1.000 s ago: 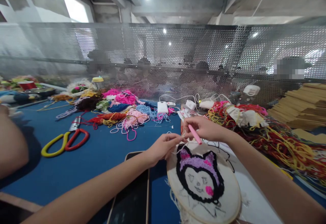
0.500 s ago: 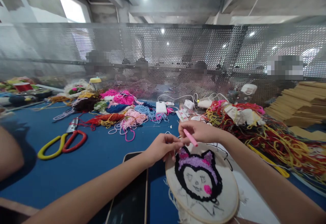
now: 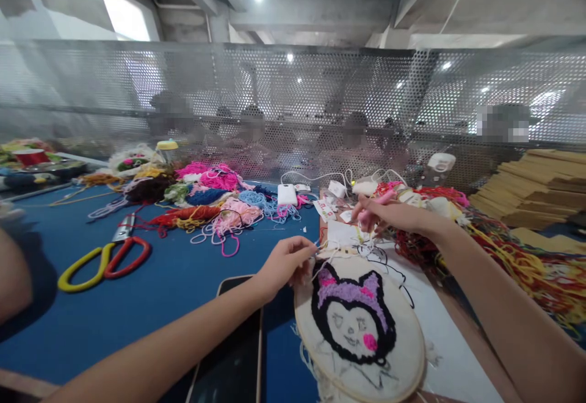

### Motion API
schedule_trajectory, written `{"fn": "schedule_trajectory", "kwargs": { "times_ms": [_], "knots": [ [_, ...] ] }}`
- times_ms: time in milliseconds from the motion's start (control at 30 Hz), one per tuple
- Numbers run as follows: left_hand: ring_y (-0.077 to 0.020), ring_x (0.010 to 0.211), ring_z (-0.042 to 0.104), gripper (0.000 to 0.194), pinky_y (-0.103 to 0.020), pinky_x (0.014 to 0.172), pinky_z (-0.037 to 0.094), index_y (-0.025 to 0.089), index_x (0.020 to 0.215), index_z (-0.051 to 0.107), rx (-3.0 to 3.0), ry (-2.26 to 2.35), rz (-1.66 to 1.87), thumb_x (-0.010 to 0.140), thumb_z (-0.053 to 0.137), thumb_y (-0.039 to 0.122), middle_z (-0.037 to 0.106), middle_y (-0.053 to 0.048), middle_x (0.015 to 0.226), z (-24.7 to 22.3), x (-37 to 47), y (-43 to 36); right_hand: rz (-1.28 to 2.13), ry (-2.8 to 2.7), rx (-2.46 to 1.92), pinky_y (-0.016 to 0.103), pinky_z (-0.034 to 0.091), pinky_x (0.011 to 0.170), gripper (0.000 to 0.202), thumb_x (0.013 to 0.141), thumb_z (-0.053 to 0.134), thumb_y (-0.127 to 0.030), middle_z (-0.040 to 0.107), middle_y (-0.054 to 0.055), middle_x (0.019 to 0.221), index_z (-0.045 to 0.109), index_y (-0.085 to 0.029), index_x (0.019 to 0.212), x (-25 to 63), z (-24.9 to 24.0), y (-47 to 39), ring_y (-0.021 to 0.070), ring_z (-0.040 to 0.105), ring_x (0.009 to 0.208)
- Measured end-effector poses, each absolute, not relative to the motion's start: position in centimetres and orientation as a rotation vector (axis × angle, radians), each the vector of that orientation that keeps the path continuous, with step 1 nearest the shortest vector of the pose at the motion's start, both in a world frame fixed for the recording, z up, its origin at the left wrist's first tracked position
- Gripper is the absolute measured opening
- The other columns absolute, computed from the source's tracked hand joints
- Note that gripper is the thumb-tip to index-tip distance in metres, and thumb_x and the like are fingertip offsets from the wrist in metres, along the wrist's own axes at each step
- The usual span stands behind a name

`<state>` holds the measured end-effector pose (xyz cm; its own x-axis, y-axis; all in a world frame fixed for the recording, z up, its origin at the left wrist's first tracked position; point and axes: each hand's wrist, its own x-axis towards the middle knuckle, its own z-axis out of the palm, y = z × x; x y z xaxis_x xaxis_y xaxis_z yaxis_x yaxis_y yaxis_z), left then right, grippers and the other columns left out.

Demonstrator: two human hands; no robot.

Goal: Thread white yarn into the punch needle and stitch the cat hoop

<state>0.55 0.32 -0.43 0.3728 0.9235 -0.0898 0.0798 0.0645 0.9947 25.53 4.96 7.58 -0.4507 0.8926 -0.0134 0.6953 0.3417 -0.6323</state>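
A round hoop of white cloth (image 3: pixel 403 342) lies at the lower centre, with a black and purple yarn character (image 3: pixel 350 290) worked on it and pencil lines below. At its upper left edge my left hand (image 3: pixel 295 262) pinches a thin white strand. My right hand (image 3: pixel 378 214) is raised beyond the hoop's top, its fingers closed round a pink pen-like tool (image 3: pixel 385 198). White strands hang near the right fingers and trail over the hoop's upper part. Black yarn (image 3: pixel 389 268) curls at the hoop's upper right.
A phone (image 3: pixel 229 348) lies under my left forearm. Scissors with yellow and red handles (image 3: pixel 107 265) rest to the left, beside another person's arm (image 3: pixel 13 275). Yarn heaps (image 3: pixel 220 198) line the table's back; brown sheets (image 3: pixel 535 189) are stacked right. A mesh partition (image 3: pixel 284 104) stands behind.
My right hand has moved up and to the right, away from my left hand, taking the pink tool along. My left hand remains by the hoop's edge. The view has shifted slightly.
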Motion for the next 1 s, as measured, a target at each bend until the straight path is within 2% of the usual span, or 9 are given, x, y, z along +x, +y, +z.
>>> {"fn": "schedule_trajectory", "kwargs": {
  "times_ms": [67,167,233,333,533,733,1000],
  "knots": [
    [-0.0064,0.032,0.047,0.025,-0.015,0.029,0.025,0.017,0.08,0.054,1.259,1.005,0.883,0.079,0.056,0.042,0.054,0.006,0.047,-0.6,0.4,0.6,0.681,-2.331,-1.465,0.035,0.049,0.075,0.049,0.091,0.032,-0.052,0.07,0.01,0.089,0.068,-0.02,0.085,25.3,7.0,5.4,0.0229,0.063,0.084],
    [-0.007,0.032,0.047,0.024,-0.015,0.029,0.023,0.018,0.083,0.052,1.177,1.006,0.877,0.079,0.052,0.041,0.054,0.005,0.046,-0.9,0.2,0.9,0.518,-2.387,-1.472,0.037,0.045,0.088,0.022,0.087,0.053,-0.033,0.066,0.008,0.106,0.069,-0.02,0.092,23.5,5.2,6.6,0.025,0.058,0.1],
    [-0.0071,0.031,0.046,0.024,-0.015,0.029,0.021,0.018,0.084,0.05,1.15,1.012,0.863,0.078,0.053,0.041,0.054,0.006,0.045,-1.2,0.2,1.1,0.423,-2.39,-1.496,0.038,0.044,0.09,0.022,0.091,0.048,-0.027,0.062,0.009,0.113,0.064,-0.02,0.103,21.6,3.4,8.0,0.0226,0.057,0.104],
    [-0.0071,0.031,0.045,0.025,-0.015,0.029,0.02,0.019,0.084,0.048,1.124,1.016,0.856,0.076,0.055,0.041,0.054,0.006,0.044,-1.4,0.2,1.2,0.297,-2.383,-1.552,0.041,0.05,0.082,0.031,0.089,0.054,-0.031,0.057,0.008,0.117,0.054,-0.016,0.116,18.8,1.1,10.8,0.0205,0.059,0.098],
    [-0.0077,0.032,0.047,0.024,-0.015,0.03,0.021,0.02,0.083,0.047,1.118,1.004,0.844,0.075,0.054,0.041,0.055,0.006,0.045,-1.6,0.2,1.3,0.077,-2.37,-1.632,0.04,0.05,0.081,0.03,0.089,0.053,-0.03,0.056,0.008,0.118,0.054,-0.017,0.117,15.1,-0.3,15.7,0.02,0.059,0.098],
    [-0.0079,0.031,0.047,0.023,-0.016,0.03,0.023,0.019,0.082,0.048,1.115,0.985,0.84,0.076,0.053,0.04,0.054,0.006,0.044,-1.9,0.2,1.5,0.05,-2.453,-1.552,0.04,0.051,0.081,0.031,0.089,0.054,-0.03,0.057,0.008,0.117,0.054,-0.017,0.117,14.9,1.4,17.8,0.0205,0.059,0.098],
    [-0.0081,0.032,0.048,0.023,-0.016,0.032,0.023,0.018,0.081,0.048,1.12,0.959,0.843,0.076,0.054,0.04,0.054,0.005,0.044,-1.8,0.3,1.2,0.179,-2.476,-1.306,0.04,0.051,0.08,0.031,0.089,0.054,-0.031,0.057,0.007,0.116,0.055,-0.016,0.115,18.5,8.2,18.7,0.0208,0.06,0.096]
  ]
}}
